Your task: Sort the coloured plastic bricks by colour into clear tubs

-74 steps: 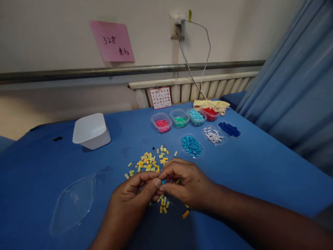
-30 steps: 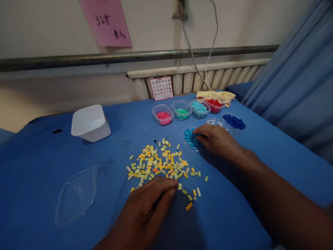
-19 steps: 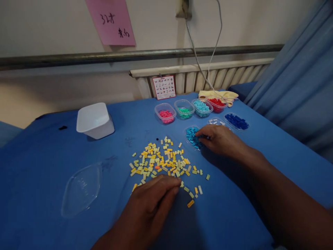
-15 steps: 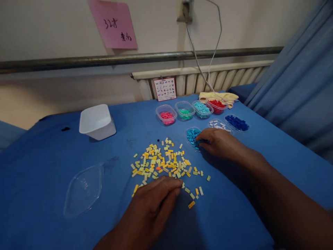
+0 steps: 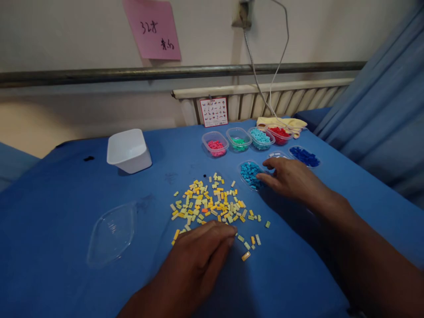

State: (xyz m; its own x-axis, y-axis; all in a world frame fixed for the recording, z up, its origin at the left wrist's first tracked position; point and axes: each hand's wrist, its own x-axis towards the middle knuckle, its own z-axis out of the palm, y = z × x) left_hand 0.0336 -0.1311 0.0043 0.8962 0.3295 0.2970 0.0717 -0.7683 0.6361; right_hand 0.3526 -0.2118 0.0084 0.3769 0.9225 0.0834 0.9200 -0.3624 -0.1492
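My right hand (image 5: 291,177) is over the near right side of a clear tub (image 5: 240,176) of medium-blue toy bricks (image 5: 250,172). Its thumb and fingers are apart, and nothing shows between them. At the near edge of a loose spread of yellow and pale-yellow toy bricks (image 5: 212,201) rests my left hand (image 5: 200,256), thumb against the curled fingers. Its palm is hidden, so I cannot see what it holds, if anything. One orange brick (image 5: 204,210) lies among the yellow ones.
Clear tubs of pink (image 5: 216,148), green (image 5: 239,143), light-blue (image 5: 260,136) and red bricks (image 5: 280,132) line the back. Dark-blue bricks (image 5: 304,156) lie in a shallow tub at right; white bricks (image 5: 278,155) are partly covered. A white bin (image 5: 134,161) and clear lid (image 5: 112,234) are left.
My right thumb and fingers have spread apart and drawn back a little to the right from the blue bricks. My left hand has hardly moved. The whole view has shifted slightly.
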